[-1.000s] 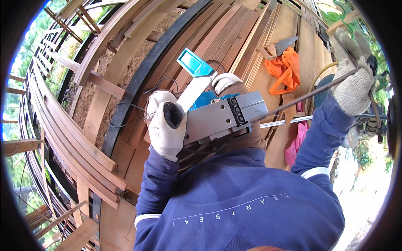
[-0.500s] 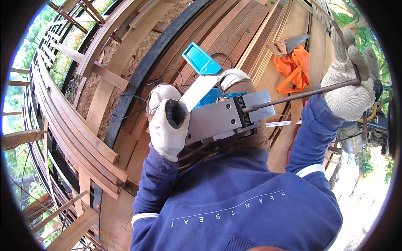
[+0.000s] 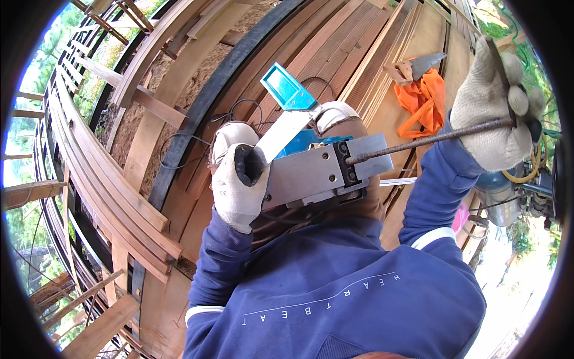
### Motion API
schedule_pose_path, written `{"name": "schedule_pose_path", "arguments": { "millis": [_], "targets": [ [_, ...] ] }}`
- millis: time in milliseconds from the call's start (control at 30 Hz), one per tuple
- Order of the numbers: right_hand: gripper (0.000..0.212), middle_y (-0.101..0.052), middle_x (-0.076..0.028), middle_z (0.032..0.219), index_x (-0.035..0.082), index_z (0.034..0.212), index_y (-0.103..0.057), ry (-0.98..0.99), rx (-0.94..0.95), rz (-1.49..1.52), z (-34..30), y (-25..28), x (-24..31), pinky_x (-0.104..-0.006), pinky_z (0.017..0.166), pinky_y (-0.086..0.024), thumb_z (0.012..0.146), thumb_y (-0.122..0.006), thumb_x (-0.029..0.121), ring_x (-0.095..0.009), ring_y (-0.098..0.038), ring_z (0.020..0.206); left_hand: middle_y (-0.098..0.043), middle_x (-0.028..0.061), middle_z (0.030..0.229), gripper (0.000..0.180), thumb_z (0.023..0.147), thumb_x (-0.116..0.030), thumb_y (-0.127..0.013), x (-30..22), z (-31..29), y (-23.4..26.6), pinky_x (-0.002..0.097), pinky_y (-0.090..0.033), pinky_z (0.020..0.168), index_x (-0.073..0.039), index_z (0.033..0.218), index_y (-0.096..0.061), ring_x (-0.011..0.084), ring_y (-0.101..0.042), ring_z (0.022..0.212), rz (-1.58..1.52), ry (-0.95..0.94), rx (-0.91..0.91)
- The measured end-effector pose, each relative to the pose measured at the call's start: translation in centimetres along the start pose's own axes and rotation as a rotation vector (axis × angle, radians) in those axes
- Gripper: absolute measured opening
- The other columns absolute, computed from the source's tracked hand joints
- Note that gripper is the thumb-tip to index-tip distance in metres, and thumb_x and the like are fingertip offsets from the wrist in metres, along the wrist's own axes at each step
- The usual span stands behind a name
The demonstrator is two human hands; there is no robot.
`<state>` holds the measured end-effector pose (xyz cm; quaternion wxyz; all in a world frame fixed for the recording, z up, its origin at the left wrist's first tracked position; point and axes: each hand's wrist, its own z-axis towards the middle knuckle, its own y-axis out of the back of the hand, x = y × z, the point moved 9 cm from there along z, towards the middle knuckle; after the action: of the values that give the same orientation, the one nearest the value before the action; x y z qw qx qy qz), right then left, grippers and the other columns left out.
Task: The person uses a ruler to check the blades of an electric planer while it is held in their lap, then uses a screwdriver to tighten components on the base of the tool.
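Resting across my lap is a power planer [image 3: 302, 179], its metal sole turned up and a dark bolted cutter block [image 3: 348, 163] near one end. My left hand [image 3: 240, 191], in a pale work glove, is closed on the planer's left side, beside a silver plate [image 3: 288, 128] with a blue frame-shaped end [image 3: 288, 87]. A rusty rod wrench [image 3: 430, 134] with a bent or crossed far end reaches from the cutter block to my right hand [image 3: 487, 113]. That gloved hand is raised at the right, its fingers around the wrench's end; part of its grip is hidden.
Ahead on the wooden boards [image 3: 326, 57] lie an orange cloth [image 3: 420, 99] and a wooden-handled saw [image 3: 421, 64]. Curved stacked planks [image 3: 113, 191] and a dark beam [image 3: 224, 84] stretch along the left. A thin cable [image 3: 170, 152] loops near my knees; machinery [image 3: 499, 200] stands at the right.
My right hand has turned slightly and moved a little left, tilting the wrench's upper end. My left hand and the planer have hardly moved.
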<state>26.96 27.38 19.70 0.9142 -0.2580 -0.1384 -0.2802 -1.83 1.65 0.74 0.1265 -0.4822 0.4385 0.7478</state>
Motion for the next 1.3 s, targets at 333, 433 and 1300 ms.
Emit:
{"name": "schedule_pose_path", "arguments": {
  "millis": [333,433,1300],
  "targets": [
    [0.028,-0.072,-0.014,0.107,-0.001,0.109,-0.065,0.496,0.029,-1.754,-3.9,4.7,5.3,-0.0357,0.084,-0.06,0.096,-0.07,0.022,-0.025,-0.074,0.095,-0.067,0.0116,0.088,0.02,0.084,-0.007,-0.078,-0.4,0.2,0.0,0.0336,-0.055,0.076,-0.003,0.1,-0.066,0.0244,-0.068,0.079,0.024,0.004,-0.002],
    [0.041,-0.071,-0.017,0.12,-0.011,0.125,-0.061,0.377,0.116,-1.566,-1.5,7.2,4.0,-0.028,0.098,-0.055,0.095,-0.07,0.017,-0.02,-0.072,0.106,-0.068,0.0121,0.088,0.019,0.085,-0.007,-0.077,-0.3,0.3,-0.2,0.0338,-0.055,0.076,-0.003,0.1,-0.066,0.0253,-0.068,0.079,0.028,-0.003,0.009],
    [0.046,-0.072,-0.018,0.11,-0.007,0.127,-0.064,0.023,0.089,-0.863,3.3,-4.8,8.9,-0.0316,0.079,-0.056,0.095,-0.069,0.025,-0.024,-0.069,0.091,-0.062,0.0156,0.105,0.025,0.08,-0.003,-0.075,-1.2,1.1,0.5,0.0407,-0.053,0.086,-0.005,0.103,-0.063,0.0352,-0.063,0.097,0.054,-0.211,-0.025]
  ]
}}
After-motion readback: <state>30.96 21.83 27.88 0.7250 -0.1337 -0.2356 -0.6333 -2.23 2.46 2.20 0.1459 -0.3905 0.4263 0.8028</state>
